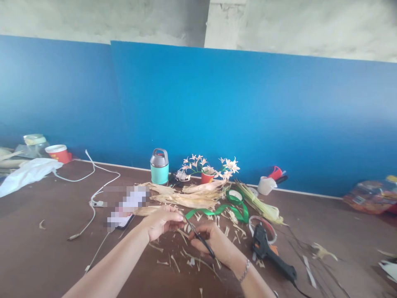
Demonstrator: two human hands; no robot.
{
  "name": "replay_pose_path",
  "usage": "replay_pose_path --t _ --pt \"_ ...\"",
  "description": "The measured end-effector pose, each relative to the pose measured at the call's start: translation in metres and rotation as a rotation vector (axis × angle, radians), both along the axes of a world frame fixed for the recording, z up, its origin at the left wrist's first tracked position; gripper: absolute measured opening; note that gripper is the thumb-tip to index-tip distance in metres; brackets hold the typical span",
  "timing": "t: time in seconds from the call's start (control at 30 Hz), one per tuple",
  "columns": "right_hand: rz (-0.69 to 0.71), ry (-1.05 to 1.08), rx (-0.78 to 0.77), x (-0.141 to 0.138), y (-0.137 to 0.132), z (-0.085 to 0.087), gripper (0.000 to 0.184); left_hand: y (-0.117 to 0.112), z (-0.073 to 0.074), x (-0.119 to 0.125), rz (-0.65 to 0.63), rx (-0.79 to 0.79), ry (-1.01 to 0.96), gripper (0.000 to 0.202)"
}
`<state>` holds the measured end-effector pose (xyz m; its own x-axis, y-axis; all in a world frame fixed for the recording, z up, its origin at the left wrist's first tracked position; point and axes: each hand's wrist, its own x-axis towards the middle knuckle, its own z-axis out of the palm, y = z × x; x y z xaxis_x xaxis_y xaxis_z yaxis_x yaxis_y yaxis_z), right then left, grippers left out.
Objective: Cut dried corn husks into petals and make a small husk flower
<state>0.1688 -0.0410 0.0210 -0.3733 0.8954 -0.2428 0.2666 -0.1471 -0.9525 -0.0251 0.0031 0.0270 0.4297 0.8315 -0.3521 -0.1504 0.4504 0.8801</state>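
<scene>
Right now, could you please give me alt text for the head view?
The right hand holds black scissors to a husk strip pinched in the left hand, over a brown table strewn with dried husks, green ribbon and a glue gun.

Tool: black-handled metal scissors (pixel 199 237), slim and dark, with narrow blades.
Tool pose: lying slantwise, the tips pointing far-left and the handle near-right. Whether the blades are parted cannot be told.
Tool place: near the middle of the scene, just above the brown table, with the handle loops gripped in the right hand (pixel 214 243).
Material: pale dried husk strip (pixel 183 216), straw-coloured, thin and flat.
Material state: only a short end shows. The rest is hidden by the fingers.
Material place: pinched at the fingertips of the left hand (pixel 161 222), just left of the scissors.
Relation: the blade tips meet the strip's end between the two hands.
</scene>
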Motion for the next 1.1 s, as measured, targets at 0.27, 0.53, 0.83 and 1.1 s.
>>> replay_pose_path --t 0.27,0.53,0.83,1.1 --pt "0.010 -0.012 0.018 0.0008 0.0004 -0.0036 0.008 0.0008 -0.0011 -0.0004 -0.022 -0.020 -0.007 0.008" --pt "0.016 -0.001 0.022 0.0011 -0.0005 -0.0034 0.009 0.0012 -0.0012 -0.0020 -0.044 -0.019 0.011 0.008" --pt "0.002 0.002 -0.053 -0.0009 0.0010 -0.0053 0.011 0.0018 -0.0042 -0.0008 -0.053 0.012 -0.027 0.007" --pt "-0.007 0.012 -0.064 0.0007 0.0017 -0.0069 0.013 0.0023 -0.0054 -0.0012 -0.055 0.028 -0.009 0.008"
